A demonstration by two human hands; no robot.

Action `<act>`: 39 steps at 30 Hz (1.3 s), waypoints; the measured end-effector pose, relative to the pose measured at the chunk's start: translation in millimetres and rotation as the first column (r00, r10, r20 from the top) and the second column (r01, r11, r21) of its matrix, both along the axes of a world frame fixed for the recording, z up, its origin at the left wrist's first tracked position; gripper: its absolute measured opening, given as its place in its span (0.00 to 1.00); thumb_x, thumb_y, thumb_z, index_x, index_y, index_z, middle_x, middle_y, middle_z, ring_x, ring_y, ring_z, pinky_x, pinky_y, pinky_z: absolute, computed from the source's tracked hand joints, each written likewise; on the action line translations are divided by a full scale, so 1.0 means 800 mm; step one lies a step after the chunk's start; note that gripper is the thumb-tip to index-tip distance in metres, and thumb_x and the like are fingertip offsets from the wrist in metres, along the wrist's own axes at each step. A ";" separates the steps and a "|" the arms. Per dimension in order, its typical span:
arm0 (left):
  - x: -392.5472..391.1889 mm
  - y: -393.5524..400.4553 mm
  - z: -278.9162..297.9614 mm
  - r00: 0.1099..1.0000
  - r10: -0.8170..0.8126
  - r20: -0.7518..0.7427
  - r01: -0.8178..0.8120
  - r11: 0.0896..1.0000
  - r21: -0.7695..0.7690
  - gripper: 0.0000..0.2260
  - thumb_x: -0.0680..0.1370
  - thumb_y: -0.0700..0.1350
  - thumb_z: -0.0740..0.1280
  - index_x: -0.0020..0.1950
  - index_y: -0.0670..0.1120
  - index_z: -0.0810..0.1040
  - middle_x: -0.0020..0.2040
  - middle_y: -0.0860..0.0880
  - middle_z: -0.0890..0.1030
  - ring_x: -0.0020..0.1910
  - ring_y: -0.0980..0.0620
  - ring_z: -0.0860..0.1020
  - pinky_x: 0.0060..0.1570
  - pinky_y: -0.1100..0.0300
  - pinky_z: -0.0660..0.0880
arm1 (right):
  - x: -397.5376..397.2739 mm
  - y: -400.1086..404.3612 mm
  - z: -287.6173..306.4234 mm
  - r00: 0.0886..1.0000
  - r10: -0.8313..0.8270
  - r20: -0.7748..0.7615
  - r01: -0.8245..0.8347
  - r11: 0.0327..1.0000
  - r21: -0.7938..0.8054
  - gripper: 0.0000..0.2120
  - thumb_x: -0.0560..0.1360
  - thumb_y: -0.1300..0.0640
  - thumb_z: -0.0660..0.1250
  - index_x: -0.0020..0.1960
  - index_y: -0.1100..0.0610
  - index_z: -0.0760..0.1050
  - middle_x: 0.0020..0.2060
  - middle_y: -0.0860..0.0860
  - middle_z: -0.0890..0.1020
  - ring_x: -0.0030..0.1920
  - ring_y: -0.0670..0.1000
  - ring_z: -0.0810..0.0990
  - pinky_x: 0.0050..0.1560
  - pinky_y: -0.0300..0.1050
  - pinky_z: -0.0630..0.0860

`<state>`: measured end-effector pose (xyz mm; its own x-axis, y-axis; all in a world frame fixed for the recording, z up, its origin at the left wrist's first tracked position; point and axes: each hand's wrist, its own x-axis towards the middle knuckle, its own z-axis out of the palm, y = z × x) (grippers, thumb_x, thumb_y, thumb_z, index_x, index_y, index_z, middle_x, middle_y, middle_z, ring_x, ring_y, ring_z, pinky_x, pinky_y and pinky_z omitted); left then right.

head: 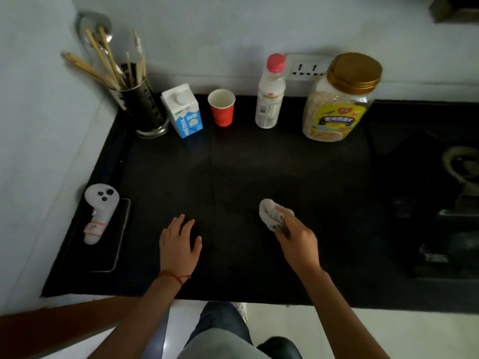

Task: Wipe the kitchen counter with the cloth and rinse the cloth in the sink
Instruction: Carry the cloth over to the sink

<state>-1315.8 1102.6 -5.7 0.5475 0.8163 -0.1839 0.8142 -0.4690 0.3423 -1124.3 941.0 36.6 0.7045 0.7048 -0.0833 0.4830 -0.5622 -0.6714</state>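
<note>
A small grey-white cloth [269, 213] is bunched in my right hand [295, 234], which presses it on the black counter [233, 172] right of centre near the front. My left hand [178, 244] lies flat on the counter to the left, fingers apart, holding nothing; a red thread circles its wrist. The sink is not clearly visible; a dark recessed area with a stove [445, 218] lies at the right.
Along the back wall stand a metal holder of chopsticks [141, 104], a blue milk carton [182, 111], a red paper cup [222, 107], a white bottle with a pink cap [269, 94] and a gold-lidded oat jar [339, 99]. A white controller [98, 211] rests on a phone at the left edge.
</note>
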 end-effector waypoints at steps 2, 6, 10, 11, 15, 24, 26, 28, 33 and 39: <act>0.018 -0.023 0.008 0.993 -0.078 0.093 0.081 0.996 -0.025 0.17 0.74 0.42 0.66 0.62 0.40 0.75 0.67 0.39 0.73 0.69 0.40 0.68 0.68 0.44 0.64 | 0.002 -0.037 0.006 0.974 -0.185 -0.130 0.192 0.981 0.040 0.13 0.73 0.58 0.67 0.58 0.53 0.75 0.49 0.43 0.80 0.47 0.40 0.79 0.52 0.38 0.77; 0.062 -0.082 0.029 0.937 -0.218 0.273 0.258 0.959 -0.117 0.14 0.76 0.44 0.64 0.60 0.41 0.77 0.64 0.42 0.75 0.65 0.45 0.72 0.64 0.52 0.68 | -0.005 -0.121 0.020 0.819 -0.453 -0.353 0.535 0.826 0.180 0.08 0.73 0.61 0.68 0.38 0.51 0.75 0.32 0.45 0.80 0.28 0.42 0.78 0.29 0.31 0.74; 0.113 -0.160 0.045 0.868 -0.345 0.356 0.429 0.883 -0.190 0.13 0.76 0.45 0.63 0.58 0.42 0.78 0.55 0.45 0.81 0.55 0.50 0.78 0.56 0.56 0.76 | -0.014 -0.224 0.029 0.687 -0.577 -0.441 0.706 0.674 0.217 0.06 0.73 0.62 0.67 0.38 0.54 0.75 0.28 0.49 0.78 0.25 0.44 0.76 0.23 0.32 0.70; 0.124 -0.183 0.049 0.852 -0.379 0.362 0.469 0.859 -0.206 0.11 0.76 0.43 0.64 0.57 0.42 0.79 0.53 0.46 0.82 0.52 0.51 0.79 0.53 0.57 0.77 | -0.018 -0.253 0.027 0.650 -0.619 -0.441 0.745 0.635 0.205 0.05 0.73 0.62 0.67 0.39 0.56 0.76 0.28 0.52 0.78 0.26 0.47 0.75 0.22 0.33 0.70; 0.156 -0.285 0.055 0.792 -0.495 0.357 0.600 0.735 -0.315 0.12 0.75 0.47 0.64 0.53 0.43 0.81 0.48 0.47 0.84 0.47 0.53 0.80 0.46 0.64 0.74 | -0.042 -0.374 0.013 0.466 -0.775 -0.428 0.884 0.433 0.177 0.05 0.72 0.64 0.67 0.38 0.59 0.75 0.26 0.51 0.74 0.24 0.45 0.70 0.20 0.32 0.67; 0.196 -0.493 -0.003 0.662 -0.747 0.070 0.595 0.465 -0.656 0.08 0.74 0.45 0.66 0.34 0.49 0.76 0.35 0.49 0.80 0.36 0.52 0.78 0.39 0.62 0.72 | -0.145 -0.632 -0.048 -0.006 -0.925 -0.380 0.998 0.020 -0.066 0.06 0.70 0.65 0.66 0.35 0.64 0.74 0.26 0.57 0.74 0.27 0.50 0.68 0.27 0.39 0.64; 0.204 -0.528 -0.012 0.641 -0.767 0.022 0.573 0.460 -0.678 0.08 0.71 0.49 0.64 0.32 0.49 0.75 0.34 0.49 0.80 0.34 0.53 0.78 0.37 0.62 0.71 | -0.171 -0.674 -0.057 -0.106 -0.925 -0.365 0.992 -0.071 -0.109 0.07 0.70 0.64 0.66 0.34 0.63 0.74 0.25 0.56 0.74 0.28 0.52 0.69 0.28 0.44 0.64; 0.214 -0.559 -0.022 0.637 -0.771 -0.016 0.542 0.463 -0.701 0.10 0.73 0.47 0.64 0.32 0.48 0.75 0.34 0.49 0.80 0.32 0.53 0.78 0.36 0.62 0.71 | -0.192 -0.707 -0.064 -0.197 -0.918 -0.345 0.976 -0.149 -0.159 0.08 0.70 0.64 0.66 0.32 0.61 0.73 0.25 0.56 0.74 0.28 0.52 0.69 0.29 0.45 0.64; 0.258 -0.629 -0.044 0.683 -0.720 -0.121 0.385 0.496 -0.778 0.08 0.77 0.41 0.61 0.39 0.45 0.75 0.36 0.47 0.78 0.33 0.51 0.76 0.34 0.61 0.70 | -0.212 -0.768 -0.078 -0.375 -0.855 -0.359 0.923 -0.310 -0.226 0.13 0.71 0.64 0.65 0.28 0.56 0.70 0.25 0.55 0.73 0.28 0.51 0.69 0.30 0.44 0.63; 0.356 -0.723 -0.075 0.686 -0.707 -0.171 0.328 0.510 -0.795 0.08 0.77 0.41 0.61 0.39 0.44 0.75 0.36 0.45 0.78 0.35 0.49 0.76 0.37 0.61 0.70 | -0.159 -0.854 -0.087 -0.496 -0.782 -0.376 0.868 -0.431 -0.248 0.13 0.70 0.62 0.66 0.29 0.54 0.70 0.25 0.52 0.73 0.30 0.52 0.70 0.31 0.45 0.64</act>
<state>-1031.3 524.3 -66.0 0.5241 -0.0608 -0.8495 0.6272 -0.6472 0.4332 -1251.4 258.0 -33.4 0.2593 -0.8176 -0.5141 -0.7487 0.1661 -0.6418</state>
